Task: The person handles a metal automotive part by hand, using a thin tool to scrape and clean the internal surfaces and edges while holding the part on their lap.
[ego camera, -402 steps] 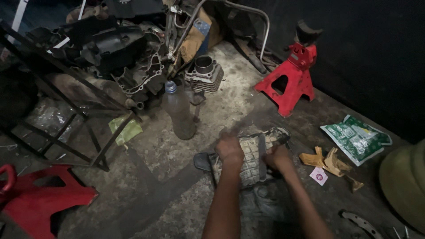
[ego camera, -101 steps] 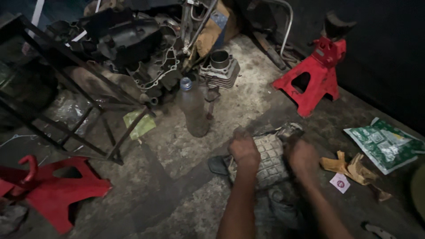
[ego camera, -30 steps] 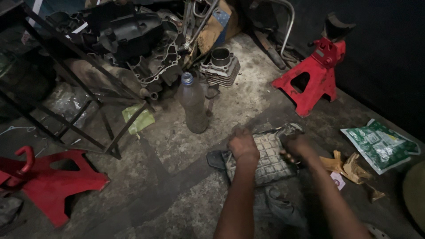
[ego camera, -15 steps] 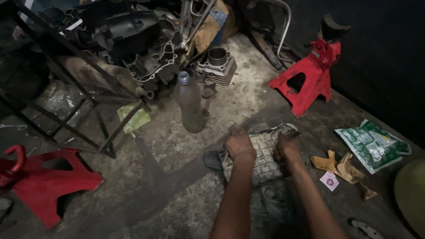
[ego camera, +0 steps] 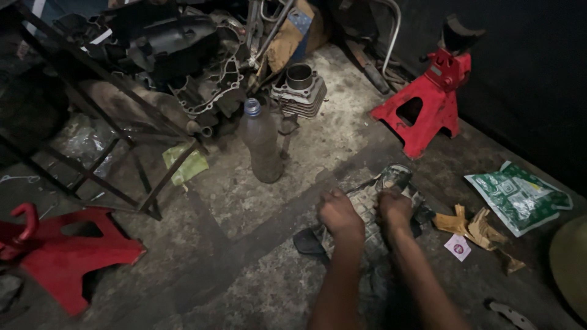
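Observation:
A grey finned metal engine part (ego camera: 369, 200) lies on the concrete floor in front of me, its rounded end (ego camera: 395, 176) pointing away. My left hand (ego camera: 338, 213) is clenched on its left side. My right hand (ego camera: 394, 208) is clenched on its upper right side, close to the left hand. Whether the right hand also holds a small tool is hidden by the fingers. A dark sandal (ego camera: 307, 241) sticks out from under the part's near left corner.
A dusty plastic bottle (ego camera: 260, 145) stands ahead, with a finned cylinder (ego camera: 299, 89) and engine cases (ego camera: 183, 55) behind it. Red jack stands sit far right (ego camera: 428, 107) and near left (ego camera: 56, 256). A black metal frame (ego camera: 92, 134), green packet (ego camera: 519, 196) and brown scraps (ego camera: 472, 225) lie around.
My right hand has moved in from the part's right edge to its upper side, closer to the left hand. The left hand stays on the part. The view has shifted slightly.

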